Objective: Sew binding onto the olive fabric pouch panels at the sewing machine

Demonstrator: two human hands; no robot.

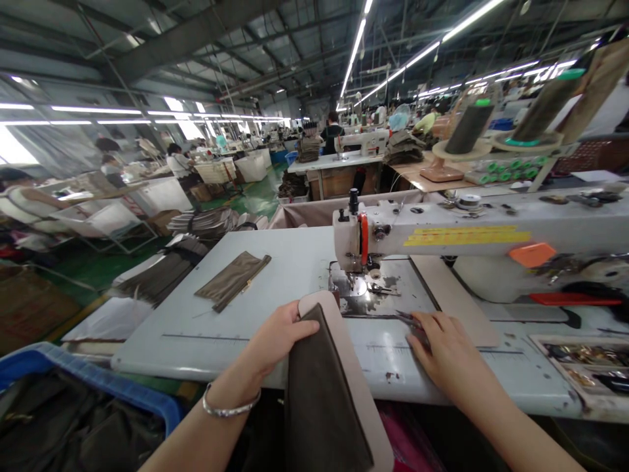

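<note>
My left hand (287, 331) grips the top of a dark olive fabric piece (322, 393), thumb on its face. Behind the fabric lies a beige panel with rounded corners (363, 400), held along with it and hanging over the table's front edge. My right hand (445, 337) rests on the table, its fingers closed round small thread snips (407, 318) whose dark tips point left; the rest of them is hidden. Just beyond both hands stands the sewing machine's head (351, 239), over a metal needle plate (358, 288). A zippered olive fabric piece (233, 278) lies flat at the left.
A blue crate (98, 373) of dark fabric pieces stands at lower left. Stacked fabric (162, 269) sits beyond the table's left edge. On the right are a tray of small metal parts (590, 367) and thread cones (469, 128). Other people work farther off.
</note>
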